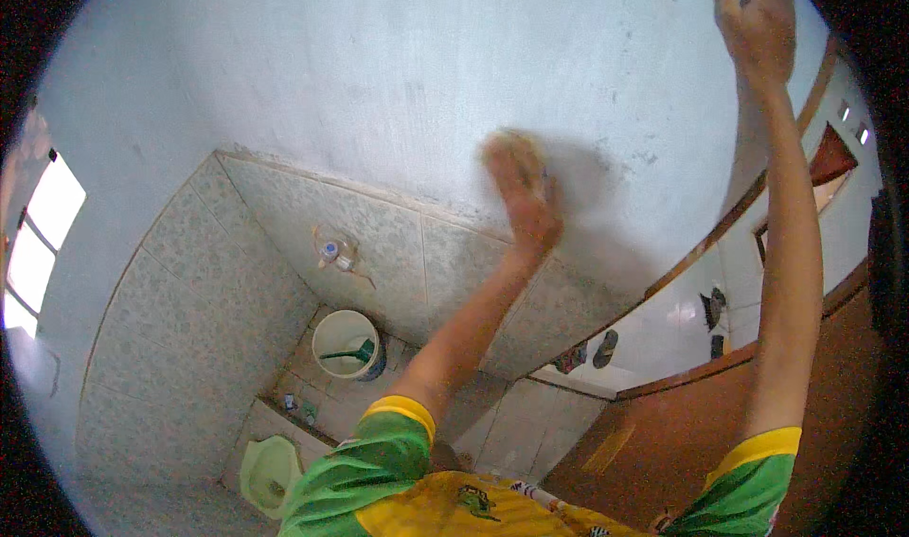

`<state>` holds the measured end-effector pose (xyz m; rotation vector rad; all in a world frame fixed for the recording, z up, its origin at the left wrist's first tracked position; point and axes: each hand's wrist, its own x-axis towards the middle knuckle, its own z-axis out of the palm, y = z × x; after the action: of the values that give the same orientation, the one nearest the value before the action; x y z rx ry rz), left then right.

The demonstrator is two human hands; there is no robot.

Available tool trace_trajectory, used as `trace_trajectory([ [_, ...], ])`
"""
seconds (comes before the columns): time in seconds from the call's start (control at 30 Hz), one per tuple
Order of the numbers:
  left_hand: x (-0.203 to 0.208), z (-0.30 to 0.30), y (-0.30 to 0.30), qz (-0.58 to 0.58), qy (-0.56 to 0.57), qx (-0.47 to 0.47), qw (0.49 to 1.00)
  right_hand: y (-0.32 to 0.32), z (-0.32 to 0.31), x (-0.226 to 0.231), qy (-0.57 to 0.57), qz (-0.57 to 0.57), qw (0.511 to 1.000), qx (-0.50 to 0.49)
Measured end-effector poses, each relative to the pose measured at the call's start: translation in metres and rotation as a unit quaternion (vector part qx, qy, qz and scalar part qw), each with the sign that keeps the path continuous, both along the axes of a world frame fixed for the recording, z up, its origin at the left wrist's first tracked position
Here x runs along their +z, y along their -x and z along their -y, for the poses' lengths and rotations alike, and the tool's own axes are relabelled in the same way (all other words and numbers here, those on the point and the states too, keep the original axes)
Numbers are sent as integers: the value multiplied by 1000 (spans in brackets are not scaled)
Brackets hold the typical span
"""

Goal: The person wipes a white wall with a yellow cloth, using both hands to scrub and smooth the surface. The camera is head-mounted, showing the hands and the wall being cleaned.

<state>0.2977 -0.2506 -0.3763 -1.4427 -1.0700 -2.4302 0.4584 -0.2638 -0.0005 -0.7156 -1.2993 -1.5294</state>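
My left hand reaches up to the pale blue painted wall, its fingers closed round a yellowish sponge-like pad. The pad is pressed to the wall just above the tiled part; motion blurs it, so I cannot tell its exact kind. Dark smudges mark the paint to its right. High at the right, my right hand is raised against the wall near the doorway edge, fingers stretched and apart, holding nothing. The tips of its fingers are cut off by the picture's rim.
Below the paint runs a tiled lower wall with a tap fitting. A white bucket with a green dipper stands on the floor beside a light green squat toilet. At the right are a brown door and, beyond the doorway, footwear.
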Motion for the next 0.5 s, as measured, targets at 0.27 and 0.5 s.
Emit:
trace_trajectory([
  [0.27, 148, -17, 90, -54, -54, 130, 989, 6, 29, -44, 178, 82, 979, -52],
  [0.5, 95, 0, 25, -362, -52, 101, 925, 10, 41, -42, 199, 100, 975, -8],
])
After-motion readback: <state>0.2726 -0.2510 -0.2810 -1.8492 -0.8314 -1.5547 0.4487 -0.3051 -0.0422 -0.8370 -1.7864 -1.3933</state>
